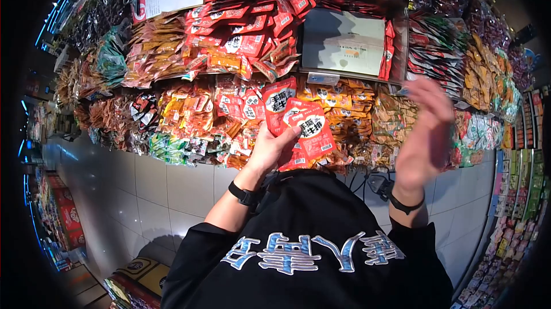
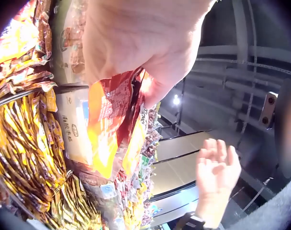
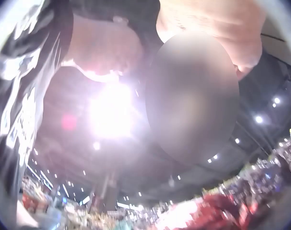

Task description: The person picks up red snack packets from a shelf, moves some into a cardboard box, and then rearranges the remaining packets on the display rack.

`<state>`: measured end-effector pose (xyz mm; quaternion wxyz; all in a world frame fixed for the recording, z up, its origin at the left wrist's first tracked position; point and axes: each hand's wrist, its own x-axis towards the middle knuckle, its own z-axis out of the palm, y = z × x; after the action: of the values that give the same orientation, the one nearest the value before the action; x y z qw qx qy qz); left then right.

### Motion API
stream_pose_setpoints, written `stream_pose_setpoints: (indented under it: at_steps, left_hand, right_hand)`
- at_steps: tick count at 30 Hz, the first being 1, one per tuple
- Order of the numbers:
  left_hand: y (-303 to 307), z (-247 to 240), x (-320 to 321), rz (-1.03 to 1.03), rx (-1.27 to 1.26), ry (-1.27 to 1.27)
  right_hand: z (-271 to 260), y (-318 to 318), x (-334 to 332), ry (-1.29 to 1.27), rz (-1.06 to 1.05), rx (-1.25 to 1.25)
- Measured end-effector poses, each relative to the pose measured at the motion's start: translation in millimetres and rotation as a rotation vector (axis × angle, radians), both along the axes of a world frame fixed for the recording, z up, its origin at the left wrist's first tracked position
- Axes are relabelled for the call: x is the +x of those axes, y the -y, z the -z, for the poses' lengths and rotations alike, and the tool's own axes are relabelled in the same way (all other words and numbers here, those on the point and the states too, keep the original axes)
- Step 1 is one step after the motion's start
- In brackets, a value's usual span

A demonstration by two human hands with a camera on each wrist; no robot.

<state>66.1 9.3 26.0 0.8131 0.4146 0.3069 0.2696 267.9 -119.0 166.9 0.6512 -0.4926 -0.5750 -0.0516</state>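
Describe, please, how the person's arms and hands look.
The left hand and right hand are bare, without gloves. Behind each is a black band; a dark device sits beside the right one. The black sleeves end short of the bands.

Flat red packets [image 1: 318,141], at least two, are fanned in the fingers [image 2: 157,87] of the left hand [image 1: 272,149], held above the heaped goods. Each printed face is turned up, with bold black characters on a pale patch. The right packet [image 1: 313,128] overlaps the left packet [image 1: 279,95] and shows a barcode at a lower corner. Both are tilted; their exact number is hidden.
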Motion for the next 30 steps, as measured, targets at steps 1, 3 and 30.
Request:
stream_pose_setpoints:
  at_steps: [1,3,30]
  left_hand:
    - [-2,-3,-1,0.029,0.006,0.01]
    - [0,-10,2,0.01,0.026,0.016]
    - [-10,16,-34,-0.077,-0.049,0.118]
  right_hand:
    - [25,-3,6,-0.025,0.062,-0.296]
    - [63,-18,-11,-0.196,-0.054,-0.609]
    - [127,-210,124,0.365,-0.182,-1.194]
